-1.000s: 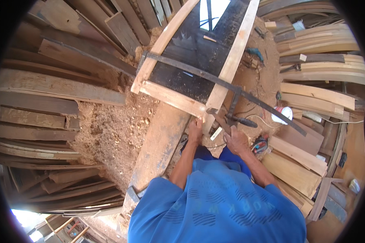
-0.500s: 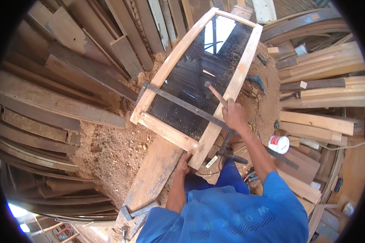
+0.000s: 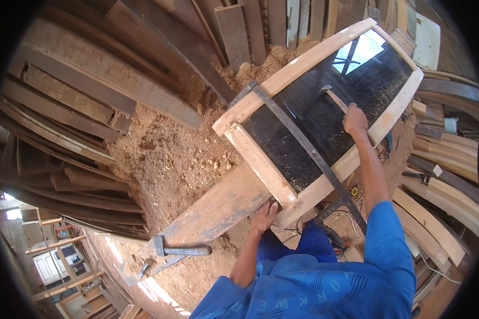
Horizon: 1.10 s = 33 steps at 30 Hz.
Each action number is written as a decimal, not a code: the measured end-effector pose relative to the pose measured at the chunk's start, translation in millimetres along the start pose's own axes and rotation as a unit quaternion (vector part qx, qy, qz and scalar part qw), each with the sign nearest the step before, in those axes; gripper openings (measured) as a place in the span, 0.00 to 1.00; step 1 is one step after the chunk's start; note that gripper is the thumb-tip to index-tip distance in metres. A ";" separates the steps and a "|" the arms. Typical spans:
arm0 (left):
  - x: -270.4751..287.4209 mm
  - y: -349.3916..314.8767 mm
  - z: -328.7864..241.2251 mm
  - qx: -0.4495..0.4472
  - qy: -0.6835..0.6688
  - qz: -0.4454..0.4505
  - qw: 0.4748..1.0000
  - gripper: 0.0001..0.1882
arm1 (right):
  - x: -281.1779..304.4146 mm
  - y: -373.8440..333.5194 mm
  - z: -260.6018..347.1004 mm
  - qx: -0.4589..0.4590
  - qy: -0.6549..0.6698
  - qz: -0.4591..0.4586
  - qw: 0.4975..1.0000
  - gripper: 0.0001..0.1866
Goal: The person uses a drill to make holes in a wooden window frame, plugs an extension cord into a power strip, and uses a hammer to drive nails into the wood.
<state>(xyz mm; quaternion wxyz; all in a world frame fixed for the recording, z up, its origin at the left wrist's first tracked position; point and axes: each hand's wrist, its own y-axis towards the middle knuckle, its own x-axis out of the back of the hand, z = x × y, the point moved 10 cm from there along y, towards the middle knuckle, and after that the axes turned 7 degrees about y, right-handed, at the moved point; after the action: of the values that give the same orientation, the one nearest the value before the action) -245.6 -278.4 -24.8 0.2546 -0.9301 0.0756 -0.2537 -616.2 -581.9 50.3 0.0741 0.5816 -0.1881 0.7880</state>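
Observation:
My right hand (image 3: 355, 119) is closed around the handle of a hammer (image 3: 337, 99), its head above the dark glossy panel. This panel (image 3: 308, 119) is set in a tapered wooden frame (image 3: 387, 118) and carries scattered sawdust. Across the frame's wider end lies a long metal bar clamp (image 3: 299, 137). At the near corner, my left hand (image 3: 264, 215) has its fingers bent against the end rail (image 3: 262, 165), partly hidden at the edge. Under that end runs a broad wooden plank (image 3: 213, 204).
A second metal clamp (image 3: 183, 250) sits on the plank's near end, beside another hammer-like tool (image 3: 145, 267). Stacked boards line the left (image 3: 112, 66) and right (image 3: 428, 226). Wood shavings (image 3: 170, 154) cover the floor. A tape measure (image 3: 354, 190) and a cable (image 3: 351, 215) lie by my right arm.
My view has turned, so the frame appears farther right and more slanted. My right hand has shifted inward over the panel with the hammer. My left hand stays near the frame's corner.

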 end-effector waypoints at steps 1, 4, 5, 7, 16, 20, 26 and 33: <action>11.7 -6.8 -4.8 0.079 0.013 0.034 0.996 0.27 | 3.8 -4.9 3.5 -0.003 -0.014 0.011 1.000 0.14; 51.5 -1.9 -3.2 0.123 -0.001 -0.014 0.992 0.18 | 8.5 -33.6 37.8 0.038 0.010 0.023 0.999 0.15; 64.0 10.3 -19.3 0.063 -0.030 -0.043 0.997 0.18 | 2.8 -49.8 47.0 0.074 0.045 0.029 0.996 0.15; 81.9 35.2 -49.8 -0.032 -0.030 -0.082 0.996 0.17 | -7.1 -97.0 67.2 0.095 0.181 0.090 0.975 0.16; 93.4 75.1 -71.5 -0.027 -0.369 0.051 0.928 0.11 | -60.1 -246.9 207.4 0.088 0.402 0.232 0.882 0.17; 151.9 109.5 -56.4 -0.025 -0.250 -0.059 0.966 0.07 | -54.2 -235.2 219.0 0.127 0.371 0.154 0.907 0.14; 256.3 194.7 -51.5 -0.060 -0.045 -0.205 0.976 0.05 | -38.1 -225.3 227.0 0.103 0.396 0.145 0.901 0.14; 247.5 237.5 -56.1 -0.081 -0.032 -0.174 0.981 0.04 | -42.2 -227.3 218.9 0.083 0.411 0.153 0.895 0.14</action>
<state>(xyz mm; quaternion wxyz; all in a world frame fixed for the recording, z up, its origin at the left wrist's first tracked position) -64.0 -573.6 2.5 0.1326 -0.9544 -0.0751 -0.2567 -332.2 -452.7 113.6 -0.0246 0.1744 -0.1616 0.9710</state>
